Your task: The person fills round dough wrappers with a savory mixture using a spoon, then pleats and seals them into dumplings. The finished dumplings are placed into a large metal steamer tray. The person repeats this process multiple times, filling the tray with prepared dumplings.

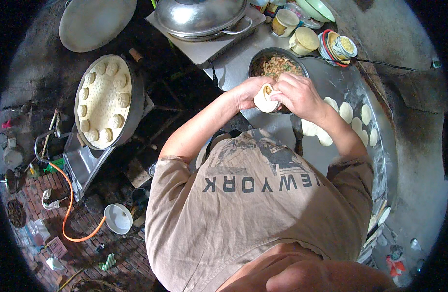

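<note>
A partly gathered dough wrapper (265,103) rests in my left hand (250,90), with a small opening at its top that shows filling inside. My right hand (297,93) pinches the pleated rim of the same wrapper from the right. Both hands are above the near edge of a dark metal bowl (251,65) of chopped filling (278,66), and they hide part of it. To the right, past my right forearm, several flat dough rounds (345,112) lie on the floured metal table (313,157); my forearm covers some of that area.
A large round steamer (103,87) at left holds several pleated buns (116,121) around its rim. A lidded steel wok (200,16) sits on a flat cooker at the back. Jars (284,22), a mug (304,40) and stacked bowls (333,47) line the back right. A black cord (377,63) crosses there.
</note>
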